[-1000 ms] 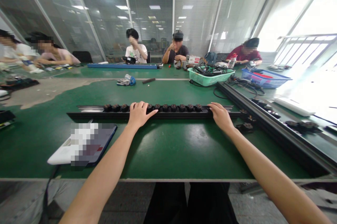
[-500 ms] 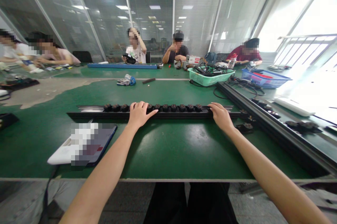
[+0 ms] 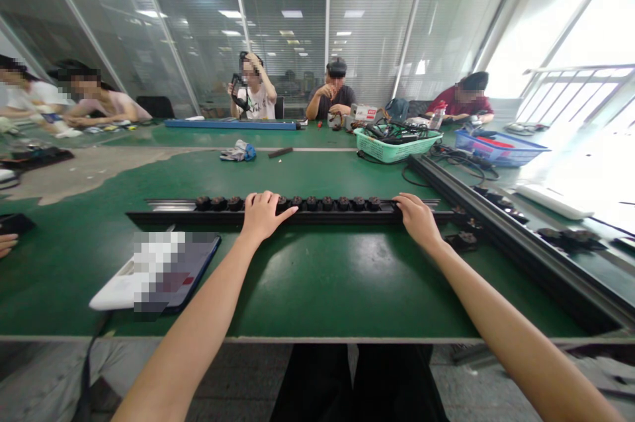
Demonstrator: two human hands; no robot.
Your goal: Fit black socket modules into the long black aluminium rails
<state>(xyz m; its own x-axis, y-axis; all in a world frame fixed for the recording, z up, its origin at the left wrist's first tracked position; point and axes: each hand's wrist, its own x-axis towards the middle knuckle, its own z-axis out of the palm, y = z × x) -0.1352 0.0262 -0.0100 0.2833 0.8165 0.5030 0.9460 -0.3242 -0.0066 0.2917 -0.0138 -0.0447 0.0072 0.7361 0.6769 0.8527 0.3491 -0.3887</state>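
Observation:
A long black rail [image 3: 327, 217] lies crosswise on the green table in front of me. Several black, round-topped socket modules [image 3: 327, 202] sit in a row along it. My left hand [image 3: 262, 213] grips the rail left of its middle, fingers over the far side and thumb stretched along the row; it covers some modules. Towards the right end, just past the last round module, my right hand [image 3: 415, 215] has its bent fingers on the rail. What its fingertips pinch, if anything, is hidden.
A phone and white device [image 3: 198, 270] lie at front left. Another long black rail [image 3: 496, 237] runs along the right, with loose black modules [image 3: 570, 237] beyond. Green basket [image 3: 397, 147] and blue basket [image 3: 501, 151] stand behind. A co-worker's hand [image 3: 6, 245] shows at the left edge.
My hands and the rail have hardly moved. A co-worker's hand has come in at the left edge. Across the table, a person has raised a black object.

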